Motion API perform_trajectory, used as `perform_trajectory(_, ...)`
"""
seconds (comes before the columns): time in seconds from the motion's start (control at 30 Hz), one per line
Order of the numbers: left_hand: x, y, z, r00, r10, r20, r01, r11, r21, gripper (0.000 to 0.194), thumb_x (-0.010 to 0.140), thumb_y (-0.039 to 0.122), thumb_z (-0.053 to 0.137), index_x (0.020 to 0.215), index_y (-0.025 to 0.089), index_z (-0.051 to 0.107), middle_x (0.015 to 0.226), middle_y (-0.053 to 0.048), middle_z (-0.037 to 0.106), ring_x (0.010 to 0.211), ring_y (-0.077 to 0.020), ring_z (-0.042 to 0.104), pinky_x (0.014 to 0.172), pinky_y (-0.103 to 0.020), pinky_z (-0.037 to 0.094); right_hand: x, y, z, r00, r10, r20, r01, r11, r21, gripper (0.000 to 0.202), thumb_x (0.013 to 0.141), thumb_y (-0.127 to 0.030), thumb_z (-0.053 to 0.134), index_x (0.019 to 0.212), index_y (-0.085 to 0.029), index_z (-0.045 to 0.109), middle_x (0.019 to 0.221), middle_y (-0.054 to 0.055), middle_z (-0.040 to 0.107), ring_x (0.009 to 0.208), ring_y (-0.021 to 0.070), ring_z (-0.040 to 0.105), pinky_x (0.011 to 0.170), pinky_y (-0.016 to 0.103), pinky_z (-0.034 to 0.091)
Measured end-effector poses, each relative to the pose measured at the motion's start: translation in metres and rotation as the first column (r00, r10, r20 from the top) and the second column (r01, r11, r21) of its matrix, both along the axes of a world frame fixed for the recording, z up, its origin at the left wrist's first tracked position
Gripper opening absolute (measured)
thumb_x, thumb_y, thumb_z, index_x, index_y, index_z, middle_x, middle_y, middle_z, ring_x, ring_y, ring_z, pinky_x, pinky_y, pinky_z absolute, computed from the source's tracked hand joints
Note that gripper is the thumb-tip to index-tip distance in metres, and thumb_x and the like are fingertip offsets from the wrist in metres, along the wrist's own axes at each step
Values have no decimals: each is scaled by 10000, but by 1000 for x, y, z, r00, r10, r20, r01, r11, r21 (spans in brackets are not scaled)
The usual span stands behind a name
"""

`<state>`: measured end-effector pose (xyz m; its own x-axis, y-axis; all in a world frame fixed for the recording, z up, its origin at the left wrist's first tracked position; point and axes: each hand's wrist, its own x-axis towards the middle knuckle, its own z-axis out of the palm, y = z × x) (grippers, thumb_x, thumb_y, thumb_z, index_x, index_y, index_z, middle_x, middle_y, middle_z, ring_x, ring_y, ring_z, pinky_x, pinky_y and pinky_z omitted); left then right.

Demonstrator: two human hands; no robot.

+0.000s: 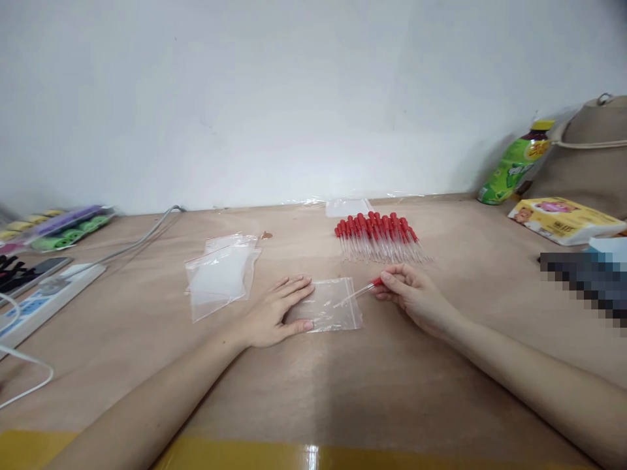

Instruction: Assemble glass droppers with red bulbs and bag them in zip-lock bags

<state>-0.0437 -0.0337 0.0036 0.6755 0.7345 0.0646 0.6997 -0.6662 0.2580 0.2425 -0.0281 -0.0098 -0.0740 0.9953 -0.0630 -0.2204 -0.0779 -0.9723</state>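
Observation:
My left hand (pixel 278 312) lies flat with its fingers spread, thumb and fingertips on the left part of a clear zip bag (pixel 326 316). Between the thumb and fingers of my right hand (pixel 409 297) is the red end of a thin clear dropper (pixel 377 282). Its clear tip points left, over the bag's right part. Behind the right hand lies a row of several red-topped droppers (pixel 377 236), clear tips toward me. A loose stack of clear bags (pixel 220 274) rests left of the left hand.
A power strip (pixel 49 303) with cables and packaged rolls (pixel 71 228) are at the left. At the right are a green bottle (pixel 512 166), a beige bag (pixel 585 160), a yellow tissue pack (pixel 563 220) and a pixelated dark object (pixel 585 281). A white wall (pixel 255 104) stands behind.

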Motion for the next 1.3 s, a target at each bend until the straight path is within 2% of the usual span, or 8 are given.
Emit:
perform_trajectory(0.17,1,0,2,1000,-3,-5,3,1000,-4,639,837,531,438,1377,229,276,1448,-69,246,1338,-225,198,1099,-444,169,20,11,0,964,-263,-44,266,960,84,376,585,-458,728,740,-203,499,681,-19,626,554,82,571,555,219,486)
perform_trajectory(0.27,1,0,2,1000,0,5,0,1000,0,629,835,530,443,1372,241,289,1445,-59,257,1334,-234,209,1097,-448,180,21,12,-2,958,-283,-50,286,955,74,407,556,-465,742,733,-197,492,661,-22,628,537,76,565,543,206,474)
perform_trajectory(0.5,2,1,2,1000,-3,16,3,1000,0,629,828,520,463,1365,234,303,1434,-65,283,1326,-233,233,1096,-451,186,3,-7,-2,999,20,-40,-21,1000,-5,346,643,-407,699,821,-206,481,792,8,653,730,131,630,720,297,494)
perform_trajectory(0.63,2,0,2,1000,-8,9,8,1000,8,631,832,517,458,1368,226,296,1430,-78,290,1329,-226,226,1093,-456,185,3,-12,-1,937,237,257,-255,966,40,268,681,-381,665,814,-191,530,754,5,634,647,114,588,630,272,468)
perform_trajectory(0.8,3,1,2,1000,-13,2,13,1000,13,630,833,515,457,1366,219,301,1426,-86,297,1327,-224,233,1089,-456,191,-3,-9,-2,719,131,682,-376,899,223,184,760,-342,569,763,-177,652,670,14,593,585,113,488,532,246,377)
perform_trajectory(1.07,4,-1,2,995,-18,93,15,999,37,626,822,483,498,1363,235,303,1433,-84,287,1319,-247,249,1075,-468,227,2,-9,6,535,45,844,-506,817,277,194,729,-266,592,902,-191,637,802,27,604,658,125,502,593,253,390)
perform_trajectory(1.17,7,-1,2,983,-15,181,3,998,65,585,798,466,541,1306,213,399,1375,-92,386,1290,-247,309,1065,-445,267,5,-9,8,523,50,851,-506,822,262,138,768,-250,538,824,-187,648,734,18,612,646,127,511,602,257,392)
perform_trajectory(1.3,12,7,1,981,-18,194,8,999,49,498,799,474,535,1208,190,515,1263,-93,515,1206,-224,433,1051,-419,300,0,4,7,524,-76,848,-472,803,364,117,742,-233,578,815,-207,665,803,27,608,778,156,524,724,295,396)
